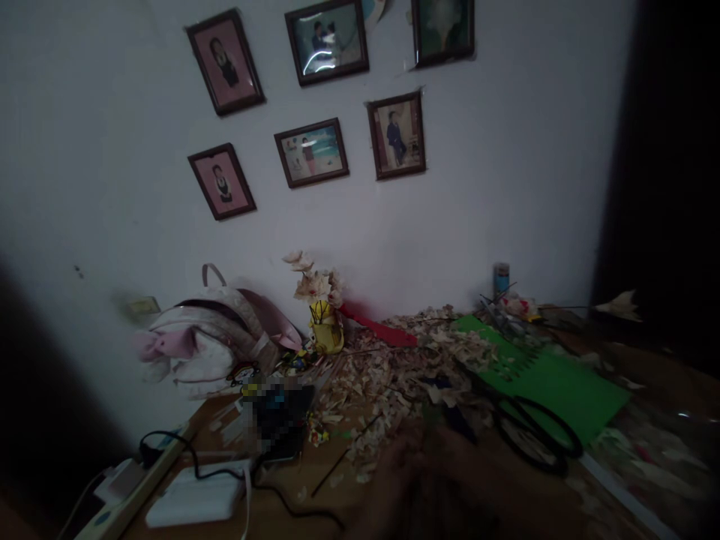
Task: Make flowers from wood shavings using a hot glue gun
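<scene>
My left hand [392, 469] and my right hand [469, 469] are close together at the bottom middle, both very dark. Their fingers look curled inward toward each other. Anything held between them is lost in the shadow. Just beyond the fingertips lies a heap of pale petal-like scraps [388, 375] on the wooden table [315, 491]. To the right of my right hand rest scissors with large black handles [543, 446], partly over a green sheet [568, 390] with a torn, perforated edge.
A yellow cup [327, 335] with pale flowers [313, 285] stands against the wall. At left are a pale bag [217, 337], a white box [196, 495], a black cable [286, 510] and a power strip [135, 487]. A blue can [501, 279] stands at back right.
</scene>
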